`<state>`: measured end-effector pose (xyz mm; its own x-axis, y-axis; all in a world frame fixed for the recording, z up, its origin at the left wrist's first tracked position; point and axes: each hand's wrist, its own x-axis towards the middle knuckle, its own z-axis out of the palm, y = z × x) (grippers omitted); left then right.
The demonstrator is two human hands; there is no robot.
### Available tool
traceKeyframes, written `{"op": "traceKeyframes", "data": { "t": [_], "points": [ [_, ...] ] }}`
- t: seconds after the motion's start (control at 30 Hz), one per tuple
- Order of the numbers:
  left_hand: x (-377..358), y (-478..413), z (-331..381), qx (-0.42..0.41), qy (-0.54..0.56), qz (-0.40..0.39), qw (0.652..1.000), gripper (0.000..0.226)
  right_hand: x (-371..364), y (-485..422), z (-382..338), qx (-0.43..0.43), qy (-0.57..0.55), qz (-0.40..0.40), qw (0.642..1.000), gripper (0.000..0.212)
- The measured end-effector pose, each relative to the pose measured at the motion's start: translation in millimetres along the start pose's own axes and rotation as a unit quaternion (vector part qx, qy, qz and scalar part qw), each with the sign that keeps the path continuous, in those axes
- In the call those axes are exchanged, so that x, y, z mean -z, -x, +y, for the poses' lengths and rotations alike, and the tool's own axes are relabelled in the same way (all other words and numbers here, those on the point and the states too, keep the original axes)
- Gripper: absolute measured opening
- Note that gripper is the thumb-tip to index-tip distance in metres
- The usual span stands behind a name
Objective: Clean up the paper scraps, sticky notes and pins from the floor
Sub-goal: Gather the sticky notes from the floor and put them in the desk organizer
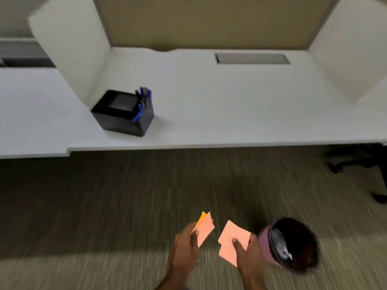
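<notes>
My left hand pinches a few sticky notes, salmon pink with an orange one behind, above the carpet. My right hand grips a second bunch of pink sticky notes, thumb on top. The two bunches sit close together but apart. Just right of my right hand stands a small pink waste bin with a black liner, holding crumpled scraps. The view is blurred by motion. No pins are visible on the floor.
A white desk with side dividers runs across the upper half; its front edge overhangs the striped carpet. A black desk organiser with blue pens stands on it. A dark chair base sits at the right.
</notes>
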<state>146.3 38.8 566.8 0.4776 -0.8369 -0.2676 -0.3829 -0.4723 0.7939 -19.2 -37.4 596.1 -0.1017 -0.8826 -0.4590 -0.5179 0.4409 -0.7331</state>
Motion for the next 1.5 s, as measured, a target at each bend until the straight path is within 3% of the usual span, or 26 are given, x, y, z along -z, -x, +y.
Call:
{"op": "traceKeyframes", "data": {
  "t": [0.2, 0.43, 0.77, 1.0, 1.23, 1.5],
  "points": [
    [67, -12, 26, 0.01, -0.014, 0.078, 0.997, 0.02, -18, 20, -73, 0.01, -0.007, -0.02, 1.0, 0.019],
    [128, -29, 61, 0.007, -0.01, 0.181, 0.983, 0.017, -18, 29, -148, 0.041, -0.02, -0.104, 0.993, 0.026],
    [219, -40, 125, -0.055, -0.046, 0.241, 0.968, 0.018, -10, 50, -268, 0.123, -0.098, -0.192, 0.969, 0.034],
    [285, -76, 132, -0.029, -0.011, 0.313, 0.949, 0.019, -57, 59, -334, 0.193, -0.106, -0.233, 0.947, 0.018],
    [364, -157, 108, -0.078, -0.112, 0.287, 0.948, 0.023, -118, 38, -395, 0.229, -0.092, -0.19, 0.95, 0.021],
    [434, -254, 71, -0.193, -0.192, 0.191, 0.943, 0.018, -183, 5, -437, 0.213, -0.06, -0.131, 0.966, 0.024]
  ]
}}
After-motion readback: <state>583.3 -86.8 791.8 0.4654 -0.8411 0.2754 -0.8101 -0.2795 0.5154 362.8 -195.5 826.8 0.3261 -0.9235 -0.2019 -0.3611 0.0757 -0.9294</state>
